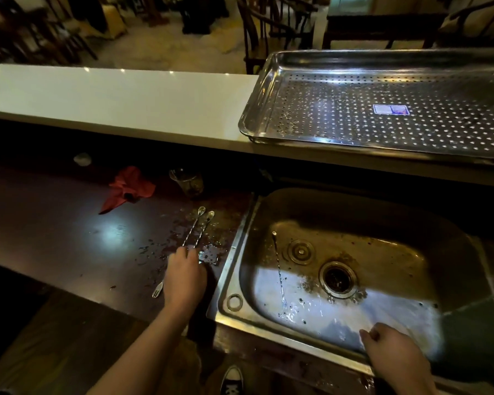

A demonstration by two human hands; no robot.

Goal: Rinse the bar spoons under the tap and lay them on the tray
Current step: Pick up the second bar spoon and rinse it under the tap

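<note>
Bar spoons are in two places: two lie side by side on the wet dark counter (69, 223) left of the sink, bowls pointing far, and a third lies alone in the sink. The perforated steel tray (382, 115) sits far right on the pale bar top (111, 98). The steel sink (397, 238) is near right, its drain (338, 279) at centre. My left hand (184, 276) rests palm down over the two bar spoons (198, 228), fingers curled on their handles; whether I grip them I cannot tell. My right hand (394, 352) rests on the sink's near rim, fingers loosely curled, holding nothing. The third spoon (278, 269) lies left of the drain. A red cloth (127, 188) and a glass (187, 181) sit far left.
</note>
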